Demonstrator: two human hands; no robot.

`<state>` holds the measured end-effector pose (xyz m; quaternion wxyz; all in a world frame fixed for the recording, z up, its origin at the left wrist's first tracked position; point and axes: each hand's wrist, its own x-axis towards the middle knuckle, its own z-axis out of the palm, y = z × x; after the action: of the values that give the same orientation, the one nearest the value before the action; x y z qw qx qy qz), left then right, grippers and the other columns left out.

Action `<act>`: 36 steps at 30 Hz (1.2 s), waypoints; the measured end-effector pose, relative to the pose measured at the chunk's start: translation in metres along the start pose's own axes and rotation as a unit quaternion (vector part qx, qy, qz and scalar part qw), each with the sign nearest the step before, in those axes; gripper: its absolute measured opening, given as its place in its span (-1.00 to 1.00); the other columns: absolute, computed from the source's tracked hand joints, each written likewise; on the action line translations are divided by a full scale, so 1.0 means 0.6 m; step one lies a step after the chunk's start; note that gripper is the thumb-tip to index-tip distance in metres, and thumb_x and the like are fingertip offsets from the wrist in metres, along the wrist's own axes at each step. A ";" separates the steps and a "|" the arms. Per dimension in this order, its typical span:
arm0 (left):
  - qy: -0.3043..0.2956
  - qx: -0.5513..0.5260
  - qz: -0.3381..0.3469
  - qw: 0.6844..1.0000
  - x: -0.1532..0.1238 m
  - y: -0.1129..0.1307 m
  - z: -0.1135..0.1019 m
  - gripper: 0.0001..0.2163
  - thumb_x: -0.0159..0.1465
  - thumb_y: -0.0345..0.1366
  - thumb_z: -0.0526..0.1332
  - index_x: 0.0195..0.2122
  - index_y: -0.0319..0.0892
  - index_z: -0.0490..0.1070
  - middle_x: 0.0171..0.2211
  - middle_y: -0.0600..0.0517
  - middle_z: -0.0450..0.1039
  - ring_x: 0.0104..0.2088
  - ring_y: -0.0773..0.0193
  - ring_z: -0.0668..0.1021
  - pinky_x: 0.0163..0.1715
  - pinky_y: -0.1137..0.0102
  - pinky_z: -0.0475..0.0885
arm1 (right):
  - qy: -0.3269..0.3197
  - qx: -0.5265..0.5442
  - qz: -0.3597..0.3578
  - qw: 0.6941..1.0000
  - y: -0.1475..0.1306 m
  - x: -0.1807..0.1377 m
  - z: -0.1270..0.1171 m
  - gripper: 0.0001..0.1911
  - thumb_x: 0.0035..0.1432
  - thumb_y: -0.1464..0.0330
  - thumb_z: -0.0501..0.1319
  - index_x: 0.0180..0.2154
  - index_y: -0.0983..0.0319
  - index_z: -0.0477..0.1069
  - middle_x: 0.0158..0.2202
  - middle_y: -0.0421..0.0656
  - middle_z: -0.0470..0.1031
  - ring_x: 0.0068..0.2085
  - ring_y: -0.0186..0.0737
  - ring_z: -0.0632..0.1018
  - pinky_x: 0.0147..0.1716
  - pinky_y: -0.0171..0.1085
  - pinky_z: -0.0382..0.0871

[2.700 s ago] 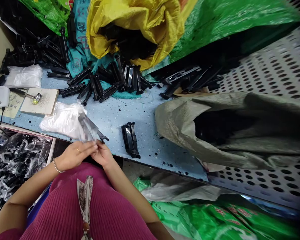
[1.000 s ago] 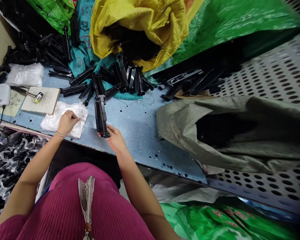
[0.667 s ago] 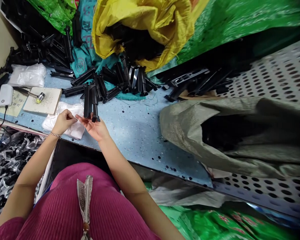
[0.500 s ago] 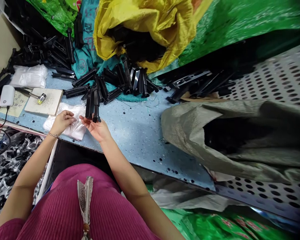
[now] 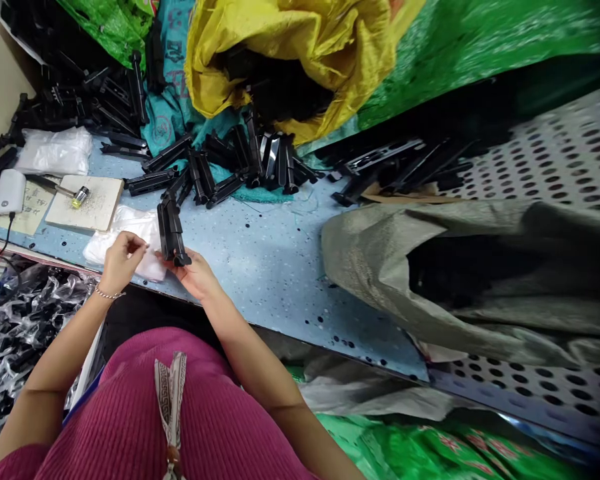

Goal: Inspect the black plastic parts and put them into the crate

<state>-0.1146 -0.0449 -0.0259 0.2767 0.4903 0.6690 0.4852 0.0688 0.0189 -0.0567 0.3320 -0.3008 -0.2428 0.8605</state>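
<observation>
A long black plastic part [image 5: 170, 230] with a channelled body is tilted up in my right hand [image 5: 196, 275], whose fingers are closed around its lower end. To its left, my left hand [image 5: 121, 261] has thumb and forefinger pinched together at the edge of a thin clear plastic bag [image 5: 153, 257]; the film is hard to make out. Beneath both hands lies a stack of white-clear plastic bags [image 5: 100, 245]. More black parts [image 5: 200, 177] lie in a heap just beyond my hands.
A yellow sack [image 5: 290, 40] stands open behind the heap, and a grey sack [image 5: 360, 247] lies at the right of the blue table [image 5: 260, 267]. On the left are a pale board [image 5: 97, 210], a white device [image 5: 10, 192] with a cable, and a crate of bagged parts [image 5: 20, 333].
My right hand has drawn the black part down and left, away from the heap, and turned it. My left hand has moved slightly lower and its fingertips have come together.
</observation>
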 end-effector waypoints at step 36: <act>-0.232 0.220 0.294 0.901 -0.141 0.109 -0.030 -0.59 0.39 -0.38 0.14 0.26 -0.21 0.34 0.09 -0.22 0.50 0.12 0.11 0.57 0.13 0.19 0.54 | -0.089 -0.314 -0.052 0.944 0.044 -0.111 0.014 -0.81 0.19 0.27 0.29 -0.17 0.20 0.54 -0.26 -0.19 0.56 -0.23 -0.24 0.54 -0.17 -0.23 0.46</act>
<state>-0.0736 -0.1271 0.0320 0.1537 0.8117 0.5009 0.2579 0.0919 -0.0480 -0.0433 0.2416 -0.2988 -0.5446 0.7455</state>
